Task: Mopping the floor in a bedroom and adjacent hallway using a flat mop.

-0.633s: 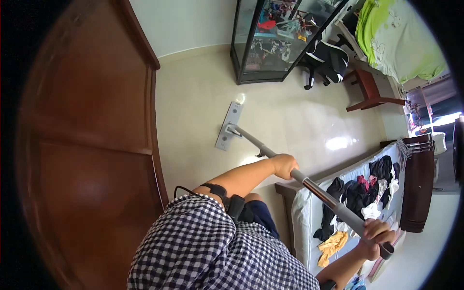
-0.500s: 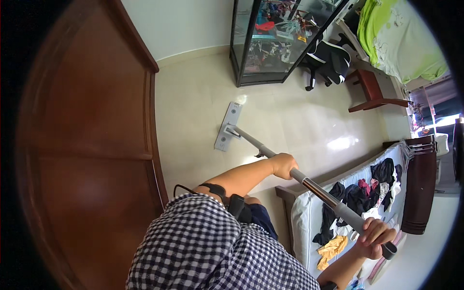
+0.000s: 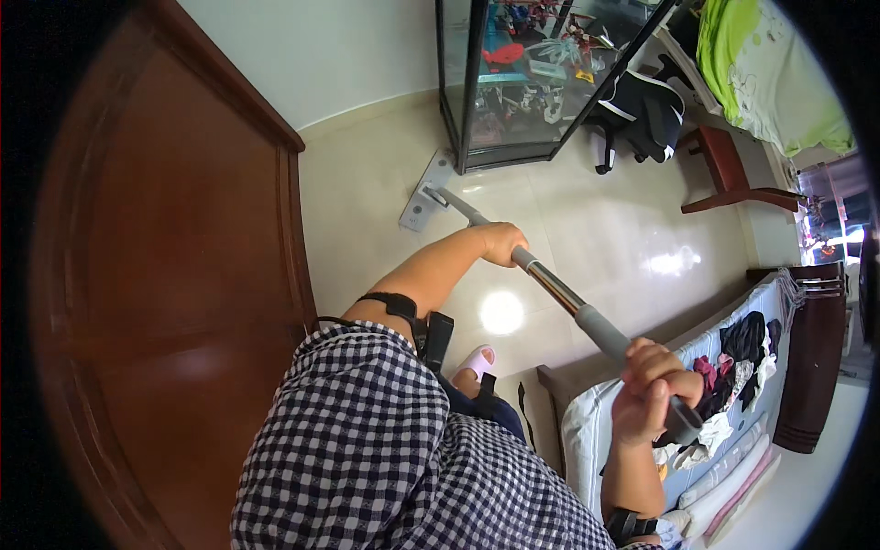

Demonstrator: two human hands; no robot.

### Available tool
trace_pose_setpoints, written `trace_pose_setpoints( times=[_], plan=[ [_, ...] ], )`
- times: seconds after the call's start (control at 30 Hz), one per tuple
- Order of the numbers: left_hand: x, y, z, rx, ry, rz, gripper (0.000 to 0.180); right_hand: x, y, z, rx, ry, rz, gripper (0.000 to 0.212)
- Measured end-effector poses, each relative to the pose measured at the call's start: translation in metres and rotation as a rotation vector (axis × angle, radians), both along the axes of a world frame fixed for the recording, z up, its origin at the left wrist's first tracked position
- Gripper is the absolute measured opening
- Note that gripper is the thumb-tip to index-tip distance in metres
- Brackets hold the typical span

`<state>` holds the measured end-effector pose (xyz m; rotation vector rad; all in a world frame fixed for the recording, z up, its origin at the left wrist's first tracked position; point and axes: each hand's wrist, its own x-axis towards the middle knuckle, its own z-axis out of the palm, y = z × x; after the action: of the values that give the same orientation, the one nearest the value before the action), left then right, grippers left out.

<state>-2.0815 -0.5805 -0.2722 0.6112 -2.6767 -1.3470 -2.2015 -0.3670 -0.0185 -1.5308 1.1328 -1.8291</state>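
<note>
A flat mop with a grey and chrome pole [image 3: 555, 290] slants across the view. My left hand [image 3: 502, 244] is wrapped around the middle of the pole. Near the pole's top end, my right hand [image 3: 653, 390] has its fingers closed around the grey grip. The rectangular grey mop head [image 3: 418, 213] lies on the pale tiled floor [image 3: 367, 211], its far end close to the corner of the glass display cabinet [image 3: 513, 137].
To the left stands a brown wooden door [image 3: 174, 321]. A black and white office chair [image 3: 646, 115] and a reddish-brown chair [image 3: 720, 170] are beyond the cabinet. On the right, a bed [image 3: 591, 431] holds scattered clothes [image 3: 742, 335]. My foot wears a pink slipper [image 3: 479, 359].
The mop head has slid away from me toward the cabinet's base. Both hands have moved forward and left with the pole. My slippered foot has come into sight.
</note>
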Motion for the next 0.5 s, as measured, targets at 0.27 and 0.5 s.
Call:
trace_pose_setpoints(
  times=[0.27, 0.5],
  plan=[
    [0.029, -0.061, -0.018, -0.147, 0.15, 0.262, 0.011, 0.024, -0.077, -0.008, -0.076, -0.037, 0.171, 0.023],
    [0.04, -0.093, 0.017, -0.202, 0.479, 0.733, 0.018, 0.026, -0.176, 0.066, -0.047, 0.133, 0.499, 0.017]
  ],
)
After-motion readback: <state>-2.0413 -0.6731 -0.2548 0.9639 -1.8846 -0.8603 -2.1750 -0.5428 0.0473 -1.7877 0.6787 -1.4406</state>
